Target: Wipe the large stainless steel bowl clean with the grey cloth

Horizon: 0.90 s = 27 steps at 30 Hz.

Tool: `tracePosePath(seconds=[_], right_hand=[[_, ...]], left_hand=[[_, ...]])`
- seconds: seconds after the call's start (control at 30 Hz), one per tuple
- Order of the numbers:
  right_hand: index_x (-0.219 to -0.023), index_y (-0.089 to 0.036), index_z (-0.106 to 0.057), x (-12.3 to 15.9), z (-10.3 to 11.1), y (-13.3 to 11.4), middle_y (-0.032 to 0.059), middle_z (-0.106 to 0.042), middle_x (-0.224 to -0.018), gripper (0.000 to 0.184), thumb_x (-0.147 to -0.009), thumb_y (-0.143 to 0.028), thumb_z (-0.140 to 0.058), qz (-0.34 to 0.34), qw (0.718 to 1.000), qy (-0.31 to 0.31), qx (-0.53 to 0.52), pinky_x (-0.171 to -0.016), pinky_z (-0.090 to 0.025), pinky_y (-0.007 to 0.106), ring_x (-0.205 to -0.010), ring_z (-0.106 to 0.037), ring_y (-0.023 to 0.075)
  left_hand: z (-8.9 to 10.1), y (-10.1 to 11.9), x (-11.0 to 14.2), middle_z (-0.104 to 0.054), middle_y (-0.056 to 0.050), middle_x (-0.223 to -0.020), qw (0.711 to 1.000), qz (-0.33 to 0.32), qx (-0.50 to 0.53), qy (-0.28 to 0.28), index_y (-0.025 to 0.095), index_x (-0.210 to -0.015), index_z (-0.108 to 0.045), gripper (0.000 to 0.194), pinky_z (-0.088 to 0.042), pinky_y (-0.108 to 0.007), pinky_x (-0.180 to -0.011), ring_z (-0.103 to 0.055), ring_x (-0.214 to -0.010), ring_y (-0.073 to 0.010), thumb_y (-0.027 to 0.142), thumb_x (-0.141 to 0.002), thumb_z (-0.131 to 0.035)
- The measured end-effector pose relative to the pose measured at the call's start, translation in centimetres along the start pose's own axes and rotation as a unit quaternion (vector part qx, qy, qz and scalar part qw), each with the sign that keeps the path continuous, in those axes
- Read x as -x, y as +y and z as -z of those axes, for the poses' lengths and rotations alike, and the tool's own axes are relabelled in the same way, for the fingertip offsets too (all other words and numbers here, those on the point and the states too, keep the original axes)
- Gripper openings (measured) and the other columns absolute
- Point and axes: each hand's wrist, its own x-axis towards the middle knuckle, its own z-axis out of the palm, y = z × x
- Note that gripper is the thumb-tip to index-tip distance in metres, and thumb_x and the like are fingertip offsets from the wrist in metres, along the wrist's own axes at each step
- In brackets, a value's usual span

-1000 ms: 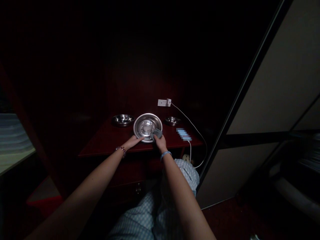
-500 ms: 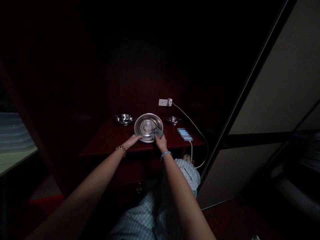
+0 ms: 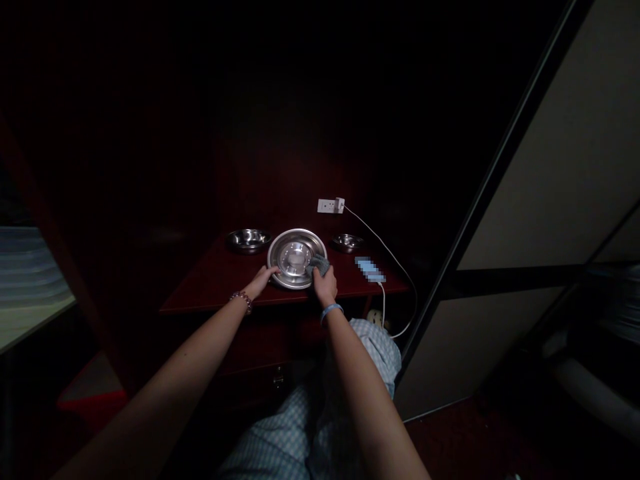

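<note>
A shiny metal basin [image 3: 295, 259] is tilted toward me above the front of a dark red shelf [image 3: 210, 290]. Its lower left rim is gripped by my left hand [image 3: 261, 280], thumb on the inside and the other fingers hidden behind it. My right hand [image 3: 325, 283] is closed on a grey cloth [image 3: 319, 265], which presses against the basin's inner right side. Behind to the left stands one metal bowl [image 3: 249, 240], and a smaller metal bowl [image 3: 347, 242] stands to the right; neither is touched.
A phone [image 3: 370, 269] lies on the shelf's right side, with a white cable [image 3: 395, 252] looping up to a charger in the wall socket [image 3: 327, 206]. Stacked translucent containers [image 3: 33, 270] are at far left. A sliding door panel [image 3: 480, 347] rises on the right.
My right hand has moved the cloth slightly up and right along the basin's inside. My left hand has shifted a little left on the rim, and the basin has turned slightly.
</note>
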Motion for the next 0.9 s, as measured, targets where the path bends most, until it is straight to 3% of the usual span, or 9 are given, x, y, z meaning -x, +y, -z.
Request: tracePosePath(seconds=[0.33,0.47,0.6,0.77,0.9], right_hand=[[-0.142,-0.021,-0.040,-0.4,0.1,0.4,0.0132,-0.071,-0.123,0.052,-0.097,-0.046,-0.046,-0.021,1.000,0.003,-0.014,-0.094,-0.054,0.040,-0.111,-0.071,0.0285],[-0.137,-0.018,-0.053,-1.4,-0.4,1.1,0.0138,-0.072,-0.125,0.049,-0.095,-0.044,-0.053,-0.018,0.999,-0.003,-0.050,-0.094,-0.055,0.035,-0.114,-0.070,0.0258],[-0.117,-0.017,-0.072,-2.4,-1.1,1.7,0.0137,-0.075,-0.120,0.040,-0.090,-0.044,-0.059,-0.008,0.996,-0.011,-0.085,-0.095,-0.054,0.034,-0.114,-0.070,0.0274],[-0.110,-0.015,-0.077,-3.1,-2.1,2.3,0.0162,-0.076,-0.113,0.039,-0.086,-0.043,-0.066,-0.007,0.990,0.016,-0.140,-0.094,-0.053,0.036,-0.109,-0.072,0.0304],[-0.107,-0.018,-0.078,-3.8,-2.7,2.9,0.0138,-0.078,-0.108,0.037,-0.083,-0.045,-0.068,-0.002,0.984,0.042,-0.174,-0.092,-0.053,0.035,-0.105,-0.073,0.0292]], left_hand=[[0.5,-0.2,0.0,-0.076,-0.007,-0.087,0.999,0.010,-0.046,-0.013,0.017,-0.087,-0.069,0.039,-0.050,-0.042,-0.094,-0.070,-0.095,-0.0296,0.043,-0.058,-0.075],[0.3,0.0,0.0,-0.078,-0.010,-0.098,0.999,0.000,-0.039,-0.008,0.019,-0.089,-0.071,0.040,-0.047,-0.042,-0.102,-0.068,-0.109,-0.0328,0.045,-0.060,-0.076],[0.0,0.4,0.4,-0.079,-0.011,-0.110,0.999,-0.002,-0.031,-0.027,0.018,-0.101,-0.072,0.048,-0.044,-0.043,-0.109,-0.065,-0.120,-0.0334,0.050,-0.065,-0.076],[-0.3,0.8,0.8,-0.072,-0.012,-0.131,0.995,-0.022,-0.057,-0.080,0.016,-0.118,-0.070,0.064,-0.042,-0.038,-0.114,-0.061,-0.130,-0.0304,0.056,-0.069,-0.076],[-0.8,0.4,0.6,-0.068,-0.012,-0.137,0.989,-0.048,-0.072,-0.123,0.016,-0.125,-0.069,0.076,-0.039,-0.040,-0.117,-0.057,-0.135,-0.0310,0.060,-0.065,-0.079]])
